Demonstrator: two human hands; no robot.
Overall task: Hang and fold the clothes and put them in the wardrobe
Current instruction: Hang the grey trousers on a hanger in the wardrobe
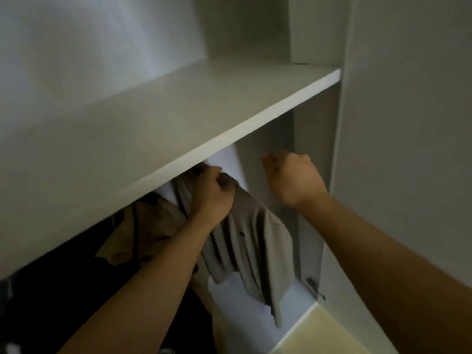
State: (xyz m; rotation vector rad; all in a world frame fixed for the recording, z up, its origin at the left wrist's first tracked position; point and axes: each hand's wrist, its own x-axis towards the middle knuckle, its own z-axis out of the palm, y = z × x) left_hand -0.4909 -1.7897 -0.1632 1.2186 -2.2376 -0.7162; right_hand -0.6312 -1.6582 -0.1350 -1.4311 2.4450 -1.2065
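A grey shirt (251, 241) hangs inside the white wardrobe, just under a wide shelf (178, 118). My left hand (213, 194) grips the shirt at its top, close under the shelf edge; the hanger and rail are hidden behind the shelf. My right hand (293, 177) is to the right of the shirt, fingers curled, holding nothing that I can see. A tan garment (150, 226) hangs to the left of the grey shirt, and dark clothes (63, 277) hang further left.
The wardrobe's right side panel (398, 149) stands close beside my right arm, with a hinge (313, 283) low on it. The wardrobe floor (245, 310) shows pale below the shirt. A yellowish surface (329, 333) lies at the bottom right.
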